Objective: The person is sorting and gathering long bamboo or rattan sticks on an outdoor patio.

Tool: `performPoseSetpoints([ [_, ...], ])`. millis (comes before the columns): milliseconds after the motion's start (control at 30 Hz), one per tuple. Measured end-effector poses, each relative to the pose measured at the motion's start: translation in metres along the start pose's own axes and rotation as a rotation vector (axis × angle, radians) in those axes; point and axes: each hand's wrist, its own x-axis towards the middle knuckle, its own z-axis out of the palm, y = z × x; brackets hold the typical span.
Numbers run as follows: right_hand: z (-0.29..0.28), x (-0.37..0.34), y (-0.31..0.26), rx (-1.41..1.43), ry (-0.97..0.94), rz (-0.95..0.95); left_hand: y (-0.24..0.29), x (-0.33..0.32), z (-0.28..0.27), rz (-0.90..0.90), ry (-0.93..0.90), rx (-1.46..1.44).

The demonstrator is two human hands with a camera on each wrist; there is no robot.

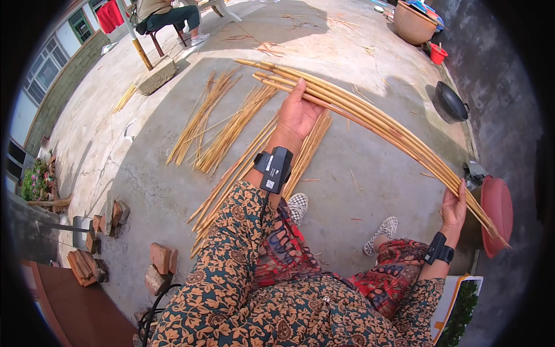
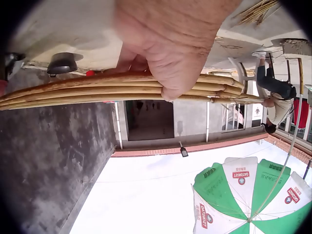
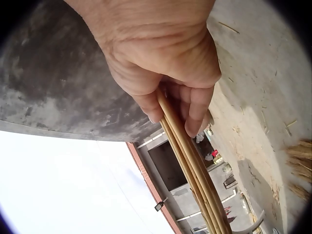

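Observation:
A bundle of several long tan stalks is held up between both hands, slanting down to the right in the head view. My left hand grips it near its upper left end, thumb on the near side; in the left wrist view the thumb of that hand presses along the stalks. Near the lower right end, my right hand holds the bundle. The right wrist view shows the fingers and thumb of this hand curled round the stalks.
Piles of stalks lie on the concrete left of and beneath my left arm. Bricks are at the lower left. A black basin and a red basin stand by the right wall. A seated person is at the upper left.

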Motion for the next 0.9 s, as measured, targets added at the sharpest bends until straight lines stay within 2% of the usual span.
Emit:
performPoseSetpoints([
  [133,0.004,-0.003,0.0,0.019,-0.044,0.005,0.006,0.005,-0.005,0.057,0.112,-0.033],
  [333,0.0,-0.003,-0.005,0.06,-0.213,-0.008,0.009,0.01,-0.013,0.096,0.073,-0.048],
  [567,0.004,-0.006,-0.004,0.072,-0.184,0.003,0.009,0.009,-0.009,0.077,0.11,-0.128],
  [900,0.001,-0.003,-0.005,0.063,-0.156,-0.007,0.011,0.006,-0.004,0.05,-0.012,-0.162],
])
